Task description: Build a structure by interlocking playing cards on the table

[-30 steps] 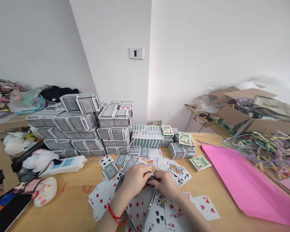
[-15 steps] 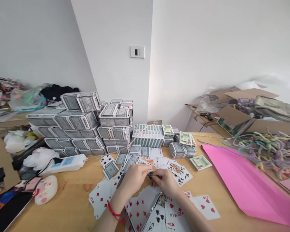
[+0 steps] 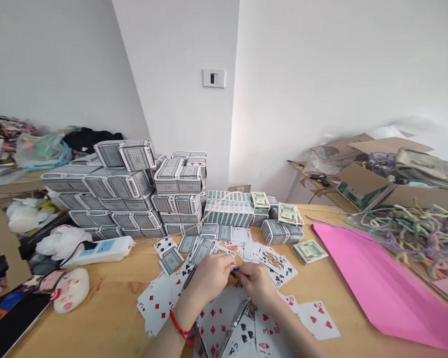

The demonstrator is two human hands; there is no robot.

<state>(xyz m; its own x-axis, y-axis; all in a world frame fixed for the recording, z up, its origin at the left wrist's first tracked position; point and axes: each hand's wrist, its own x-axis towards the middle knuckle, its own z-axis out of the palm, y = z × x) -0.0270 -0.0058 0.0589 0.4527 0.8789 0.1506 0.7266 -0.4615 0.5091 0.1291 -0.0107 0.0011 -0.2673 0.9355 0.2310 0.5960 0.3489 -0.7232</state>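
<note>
My left hand (image 3: 209,278), with a red cord at the wrist, and my right hand (image 3: 257,283) meet fingertip to fingertip over the wooden table (image 3: 108,318). Both pinch a small dark object (image 3: 234,270) that is too small to name. Under and around the hands lie loose playing cards (image 3: 160,301), most face up. Two larger cards lean against each other like a tent (image 3: 227,323) just below my hands.
Stacks of grey-patterned card packs (image 3: 127,199) rise at the back left. Green-backed decks (image 3: 287,215) and a pink paper sheet (image 3: 377,288) lie to the right, beyond them coloured strings (image 3: 410,228) and open cardboard boxes (image 3: 381,174). A white power strip (image 3: 100,251) lies left.
The hands have stayed joined on the small object and shifted slightly. The view has tilted a little. Nothing else on the table moved.
</note>
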